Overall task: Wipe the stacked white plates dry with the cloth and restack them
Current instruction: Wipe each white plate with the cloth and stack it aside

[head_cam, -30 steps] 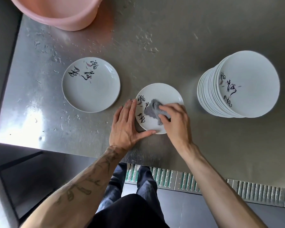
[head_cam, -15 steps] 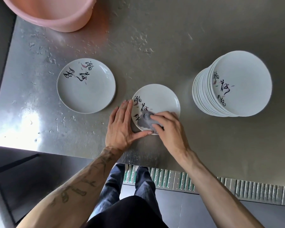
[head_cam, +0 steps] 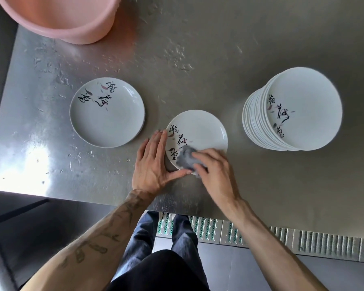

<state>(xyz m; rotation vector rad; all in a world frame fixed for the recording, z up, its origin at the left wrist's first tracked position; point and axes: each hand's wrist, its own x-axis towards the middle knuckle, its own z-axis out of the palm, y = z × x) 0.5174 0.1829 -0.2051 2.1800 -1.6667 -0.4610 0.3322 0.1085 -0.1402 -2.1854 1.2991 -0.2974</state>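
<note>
Far left, pink tub [head_cam: 72,19] at the back corner of the metal table [head_cam: 198,59], with water beads scattered over the steel around it. Next, one plate [head_cam: 107,120] lies flat on its own, face up, apart from everything. Left hand [head_cam: 153,164] lies flat with straight fingers against the left rim of the middle plate [head_cam: 200,131], thumb run along its near rim: bracing, not gripping. The grey cloth [head_cam: 186,157] is bunched on the near-left part of that plate, right hand [head_cam: 214,171] curled over it and pressing down. The hands sit close together, either side of the cloth. Far right, the tall stack [head_cam: 307,110] looks to lean away from the hands. Risks: the plate sits near the table's front edge on wet steel, so a hard wipe toward the body could skid it off since the brace is only a flat palm. The wet tabletop can re-wet undersides. Bumping that stack during a reach could topple it.
</note>
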